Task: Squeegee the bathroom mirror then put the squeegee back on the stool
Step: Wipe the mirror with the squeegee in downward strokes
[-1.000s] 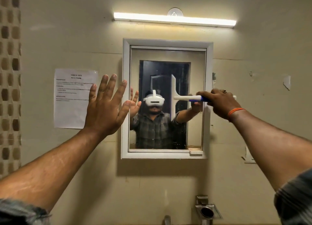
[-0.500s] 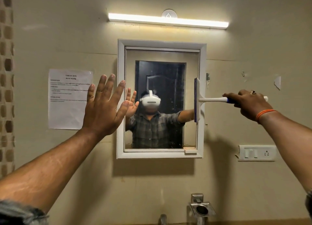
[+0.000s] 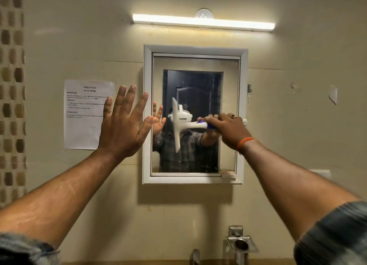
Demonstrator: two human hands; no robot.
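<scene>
The white-framed bathroom mirror (image 3: 195, 66) hangs on the beige wall straight ahead. My right hand (image 3: 228, 128) grips the blue-and-white handle of the white squeegee (image 3: 176, 125). Its blade stands upright against the glass in the left half of the mirror. My left hand (image 3: 124, 125) is raised with fingers spread, its palm on the wall and the mirror's left frame edge. The stool is out of view.
A printed paper sheet (image 3: 79, 123) is taped to the wall left of the mirror. A lit tube light (image 3: 202, 23) runs above it. A metal holder (image 3: 241, 243) and a tap (image 3: 195, 255) sit below. A socket plate (image 3: 321, 173) peeks out behind my right arm.
My right hand pulled the squeegee from the mirror's middle to its right edge, then swung it back across to the left half. My left hand stayed in place.
</scene>
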